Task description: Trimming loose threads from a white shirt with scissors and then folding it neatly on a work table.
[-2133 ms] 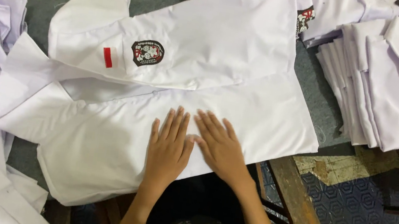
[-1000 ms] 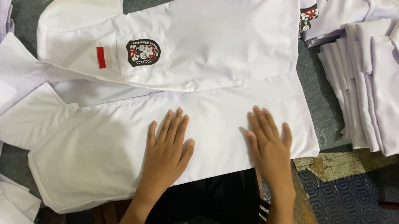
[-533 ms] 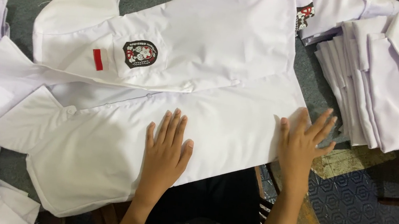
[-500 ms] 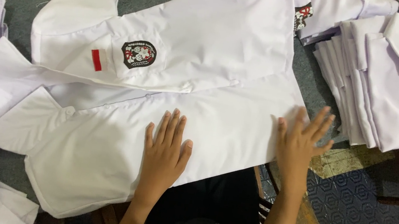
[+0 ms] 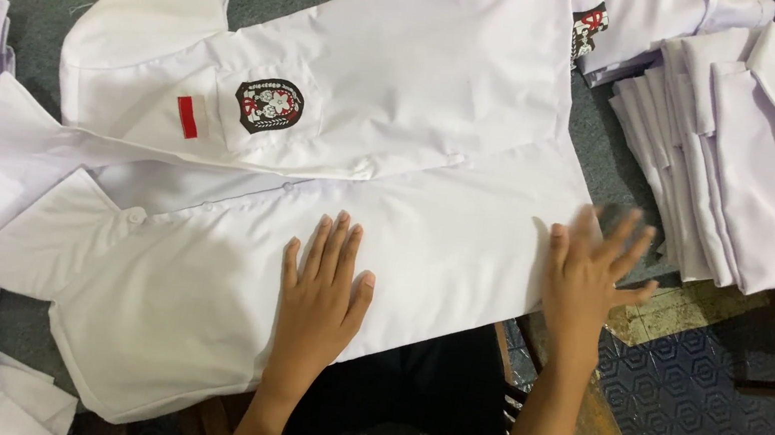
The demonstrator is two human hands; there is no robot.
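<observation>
Here the white shirt [image 5: 331, 189] lay spread flat on the grey bench [image 5: 277, 0], crest patch up. The left hand [image 5: 325, 290] pressed its lower panel, fingers open and flat; the right hand [image 5: 592, 272], fingers splayed and grasping nothing, sat at the hem edge. Smoothing probably goes best with one palm anchoring, strokes running outward toward the hem.

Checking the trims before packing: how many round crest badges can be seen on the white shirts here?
2. One sits on the chest pocket of the spread shirt, beside a red patch: badge. A second badge peeks out, partly covered, at the top edge. Others may be hidden in the folded stack.
</observation>
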